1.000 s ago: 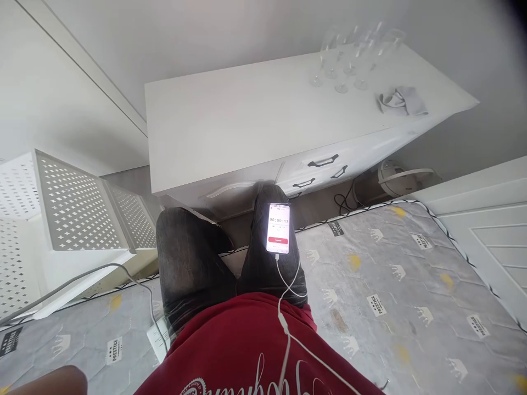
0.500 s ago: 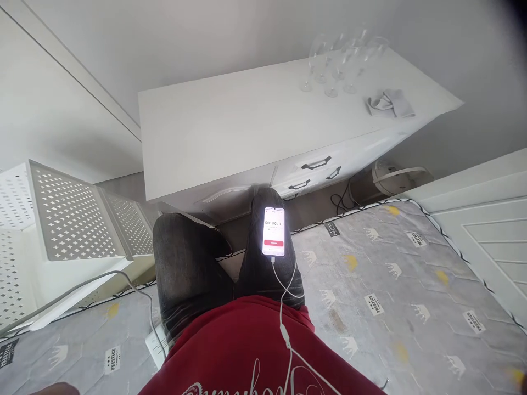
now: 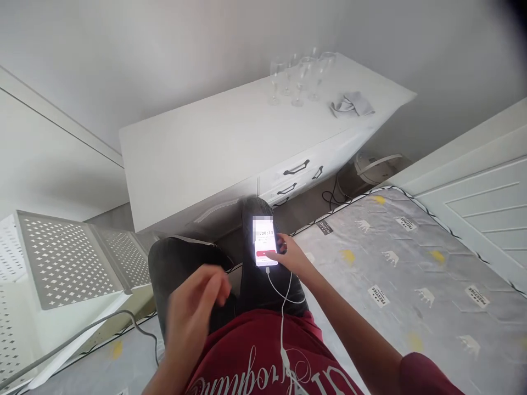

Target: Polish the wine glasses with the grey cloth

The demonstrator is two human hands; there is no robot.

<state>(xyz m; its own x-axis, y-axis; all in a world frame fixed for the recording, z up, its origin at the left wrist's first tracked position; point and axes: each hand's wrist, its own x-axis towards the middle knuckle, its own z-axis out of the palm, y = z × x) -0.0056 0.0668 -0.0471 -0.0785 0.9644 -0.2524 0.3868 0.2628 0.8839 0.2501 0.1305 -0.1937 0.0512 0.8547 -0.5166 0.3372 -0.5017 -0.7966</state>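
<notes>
A lit smartphone (image 3: pixel 264 242) rests on my right thigh, its screen showing a timer and a red button. My right hand (image 3: pixel 288 253) is at the phone's lower right edge, with the thumb over the screen by the red button and the fingers curled at the side. From the phone's bottom end runs a white charging cable (image 3: pixel 282 323), which crosses my red shirt. Above my left thigh is my left hand (image 3: pixel 201 296), a little blurred, its fingers curled in and nothing visible in them.
A white dresser (image 3: pixel 193 148) stands ahead, bearing several clear stemmed glasses (image 3: pixel 298 82) and a crumpled grey cloth (image 3: pixel 352 104). I sit on a grey patterned mattress (image 3: pixel 382 263). A perforated white panel (image 3: pixel 69 258) and a grey cord (image 3: pixel 82 332) are at left; a lidded bin-like container (image 3: pixel 370 170) stands right.
Both hands have come into view over my lap, the right one reaching the phone. The view has shifted, so the dresser and glasses appear farther left. The timer's last digits still read 13.
</notes>
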